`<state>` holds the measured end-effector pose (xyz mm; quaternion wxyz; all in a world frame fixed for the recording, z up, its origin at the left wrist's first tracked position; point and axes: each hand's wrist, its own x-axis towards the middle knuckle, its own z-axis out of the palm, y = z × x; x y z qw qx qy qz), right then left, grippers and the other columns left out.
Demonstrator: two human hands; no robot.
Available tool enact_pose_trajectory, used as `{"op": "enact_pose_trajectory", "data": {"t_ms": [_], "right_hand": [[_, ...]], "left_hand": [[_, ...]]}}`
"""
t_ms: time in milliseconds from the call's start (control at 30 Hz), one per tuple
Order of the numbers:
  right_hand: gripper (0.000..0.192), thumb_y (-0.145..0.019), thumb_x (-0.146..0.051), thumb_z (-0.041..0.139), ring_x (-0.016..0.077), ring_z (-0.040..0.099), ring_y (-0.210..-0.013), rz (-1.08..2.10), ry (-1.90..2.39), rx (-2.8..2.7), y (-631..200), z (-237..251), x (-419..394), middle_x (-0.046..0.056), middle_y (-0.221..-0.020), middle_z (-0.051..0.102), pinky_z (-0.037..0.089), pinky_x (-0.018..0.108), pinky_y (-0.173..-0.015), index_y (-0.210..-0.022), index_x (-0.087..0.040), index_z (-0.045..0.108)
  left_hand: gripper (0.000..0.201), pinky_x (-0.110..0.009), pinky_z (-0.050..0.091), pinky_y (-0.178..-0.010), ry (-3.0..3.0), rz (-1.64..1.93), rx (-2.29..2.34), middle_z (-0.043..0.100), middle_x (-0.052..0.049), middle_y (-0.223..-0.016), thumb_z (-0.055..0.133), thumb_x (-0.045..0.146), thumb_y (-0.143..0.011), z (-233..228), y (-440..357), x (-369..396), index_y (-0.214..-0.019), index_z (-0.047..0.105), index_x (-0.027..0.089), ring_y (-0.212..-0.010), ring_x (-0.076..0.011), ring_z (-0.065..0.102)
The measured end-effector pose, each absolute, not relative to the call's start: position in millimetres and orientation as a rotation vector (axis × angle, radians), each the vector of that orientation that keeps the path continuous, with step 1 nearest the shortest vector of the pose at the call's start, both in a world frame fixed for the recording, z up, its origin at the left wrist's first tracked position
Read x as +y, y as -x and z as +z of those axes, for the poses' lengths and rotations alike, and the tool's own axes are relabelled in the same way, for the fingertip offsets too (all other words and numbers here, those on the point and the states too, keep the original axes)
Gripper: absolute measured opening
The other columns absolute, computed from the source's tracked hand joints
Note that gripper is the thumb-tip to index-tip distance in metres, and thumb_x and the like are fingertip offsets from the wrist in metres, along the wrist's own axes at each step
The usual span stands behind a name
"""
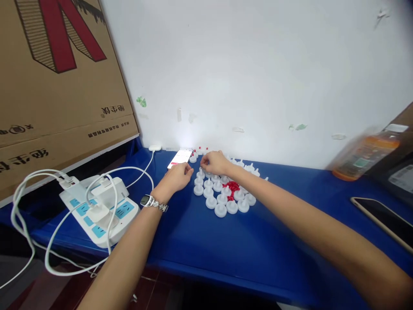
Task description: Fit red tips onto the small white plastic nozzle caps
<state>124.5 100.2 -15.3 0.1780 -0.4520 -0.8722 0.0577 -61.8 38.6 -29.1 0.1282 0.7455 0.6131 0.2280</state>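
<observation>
I had the right hand [213, 163] over round, stemmed white plastic caps [211, 202], left hand [181, 176] by a flat lit phone [180, 158], fingers curled, grip unclear.

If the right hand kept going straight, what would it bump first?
Probably the small white piece with a red tip, beside the lit phone; the right hand points that way, though depth is unclear.

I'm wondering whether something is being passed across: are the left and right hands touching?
Apart. The head view shows a narrow gap between the left hand and the right hand, with blue tabletop visible there.
</observation>
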Motion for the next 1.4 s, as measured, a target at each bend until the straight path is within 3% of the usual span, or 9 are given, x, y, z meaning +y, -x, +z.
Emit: {"op": "enact_pose_trajectory", "data": {"t_ms": [267,467,567,733,833,1033,1233,1400], "right_hand": [[0.034,-0.087,-0.036,0.058,0.0245,0.064,-0.092,0.182,1.414,-2.332,-98,-12,126,0.007,-0.093,0.074,0.037,0.041,-0.091,-0.115,-0.019,0.063],[0.011,-0.085,-0.021,0.058,0.0238,0.064,-0.093,0.179,1.407,-2.299,-75,-7,134,0.01,-0.095,0.074,0.04,0.036,-0.086,-0.09,-0.017,0.067],[0.013,-0.088,-0.022,0.054,0.0189,0.064,-0.086,0.199,1.353,-2.234,-86,-3,121,0.006,-0.092,0.073,0.042,0.03,-0.08,-0.091,-0.018,0.066],[0.013,-0.088,-0.03,0.057,0.0147,0.063,-0.072,0.633,1.106,-1.93,-131,1,78,0.004,-0.079,0.07,0.044,0.026,-0.068,-0.084,-0.017,0.059],[0.019,-0.09,-0.037,0.055,0.0138,0.06,-0.066,0.815,1.021,-1.833,-157,1,45,0.003,-0.078,0.068,0.042,0.026,-0.063,-0.087,-0.018,0.056],[0.029,-0.098,-0.041,0.04,0.0124,0.045,-0.06,0.558,1.047,-2.002,-183,-1,3,-0.004,-0.065,0.049,0.034,0.026,-0.06,-0.077,-0.021,0.045],[0.042,-0.097,-0.047,0.036,0.0116,0.031,-0.052,0.683,1.149,-1.831,-196,-7,14,-0.005,-0.054,0.031,0.026,0.028,-0.052,-0.063,-0.022,0.033],[0.044,-0.094,-0.046,0.04,0.0119,0.035,-0.052,0.536,1.311,-1.756,-222,-11,23,-0.004,-0.052,0.037,0.028,0.027,-0.054,-0.058,-0.021,0.038]], "left_hand": [[0.021,-0.03,0.046,-0.068,-2.168,0.625,1.771,0.072,-0.009,-0.083,0.046,0.024,-0.092,-37,59,41,-0.088,0.066,0.018,-0.075,-0.0209,0.066],[0.021,-0.032,0.046,-0.069,-2.219,0.659,1.752,0.071,-0.01,-0.083,0.048,0.031,-0.093,-37,56,37,-0.087,0.064,0.019,-0.077,-0.0238,0.067],[0.023,-0.033,0.047,-0.069,-2.218,0.717,1.764,0.07,-0.011,-0.087,0.047,0.037,-0.095,-36,51,35,-0.093,0.06,0.018,-0.08,-0.0242,0.067],[0.046,-0.034,0.047,-0.069,-2.192,1.036,1.723,0.063,-0.014,-0.107,0.049,0.055,-0.094,-29,34,26,-0.117,0.048,0.015,-0.082,-0.0229,0.064],[0.044,-0.034,0.048,-0.071,-2.334,1.04,1.41,0.062,-0.01,-0.105,0.047,0.054,-0.096,-22,21,18,-0.121,0.048,0.018,-0.078,-0.0202,0.062],[0.036,-0.034,0.048,-0.072,-2.48,0.915,1.135,0.061,-0.006,-0.09,0.041,0.046,-0.101,-14,5,4,-0.126,0.05,0.022,-0.082,-0.0222,0.061],[0.034,-0.037,0.049,-0.084,-2.661,0.973,1.085,0.061,-0.009,-0.11,0.044,0.043,-0.1,-9,5,3,-0.127,0.051,0.023,-0.096,-0.0235,0.059],[0.035,-0.038,0.05,-0.083,-2.557,1.015,1.198,0.061,-0.008,-0.102,0.048,0.045,-0.098,-12,21,17,-0.123,0.053,0.021,-0.088,-0.0214,0.059]]}}
